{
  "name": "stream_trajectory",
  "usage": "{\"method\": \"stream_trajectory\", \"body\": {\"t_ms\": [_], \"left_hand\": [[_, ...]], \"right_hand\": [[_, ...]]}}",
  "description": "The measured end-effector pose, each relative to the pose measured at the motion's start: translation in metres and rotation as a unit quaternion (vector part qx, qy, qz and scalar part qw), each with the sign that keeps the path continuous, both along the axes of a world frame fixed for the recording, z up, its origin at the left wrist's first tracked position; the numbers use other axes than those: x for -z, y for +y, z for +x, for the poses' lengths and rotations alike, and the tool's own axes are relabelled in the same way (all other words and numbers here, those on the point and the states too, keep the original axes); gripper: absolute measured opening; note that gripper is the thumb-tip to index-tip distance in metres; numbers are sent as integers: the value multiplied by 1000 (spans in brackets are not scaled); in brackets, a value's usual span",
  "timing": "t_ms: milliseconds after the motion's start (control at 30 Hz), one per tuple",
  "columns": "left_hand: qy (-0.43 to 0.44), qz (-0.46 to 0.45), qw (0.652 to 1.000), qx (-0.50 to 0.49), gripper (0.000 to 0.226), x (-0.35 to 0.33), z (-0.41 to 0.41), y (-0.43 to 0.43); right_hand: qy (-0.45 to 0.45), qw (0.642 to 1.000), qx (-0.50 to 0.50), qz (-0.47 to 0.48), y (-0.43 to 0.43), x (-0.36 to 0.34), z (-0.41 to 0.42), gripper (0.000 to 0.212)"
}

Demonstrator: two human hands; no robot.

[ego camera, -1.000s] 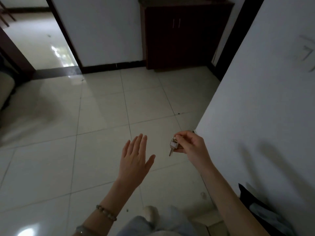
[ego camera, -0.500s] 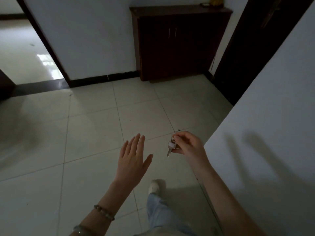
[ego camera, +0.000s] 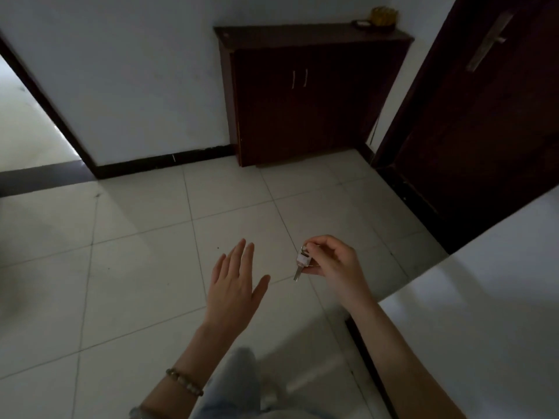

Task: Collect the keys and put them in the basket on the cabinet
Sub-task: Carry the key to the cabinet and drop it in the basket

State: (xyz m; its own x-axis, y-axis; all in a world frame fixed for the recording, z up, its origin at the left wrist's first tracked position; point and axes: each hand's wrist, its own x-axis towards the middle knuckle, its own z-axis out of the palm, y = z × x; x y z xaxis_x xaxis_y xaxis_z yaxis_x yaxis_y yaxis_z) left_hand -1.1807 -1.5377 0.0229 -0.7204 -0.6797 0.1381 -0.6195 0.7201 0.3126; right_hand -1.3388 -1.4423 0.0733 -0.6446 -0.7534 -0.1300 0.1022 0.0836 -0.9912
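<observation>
The floor is pale square tile, dimly lit, with a dark skirting along the white wall ahead. At the left an open doorway leads to a brighter room. Against the far wall stands a dark wooden cabinet with two doors and small metal handles. On its top, at the right end, sits a yellowish basket, with a small flat thing just left of it, too small to make out. To the right of the cabinet is a dark door with a metal handle, and a white wall closes the near right side.

The right hand pinches the keys between thumb and fingertips, with one key blade hanging down to the left, above the floor. The left hand is spread flat and empty, palm down, near the keys but apart from them; a bead bracelet is on its wrist. The keys are well apart from the basket.
</observation>
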Motion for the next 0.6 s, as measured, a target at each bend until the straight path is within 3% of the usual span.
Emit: {"method": "stream_trajectory", "body": {"t_ms": [600], "left_hand": [[-14,-45,989,143,67,-9,-230,-302]], "right_hand": [[24,992,125,-10,-252,4,-205,22]]}}
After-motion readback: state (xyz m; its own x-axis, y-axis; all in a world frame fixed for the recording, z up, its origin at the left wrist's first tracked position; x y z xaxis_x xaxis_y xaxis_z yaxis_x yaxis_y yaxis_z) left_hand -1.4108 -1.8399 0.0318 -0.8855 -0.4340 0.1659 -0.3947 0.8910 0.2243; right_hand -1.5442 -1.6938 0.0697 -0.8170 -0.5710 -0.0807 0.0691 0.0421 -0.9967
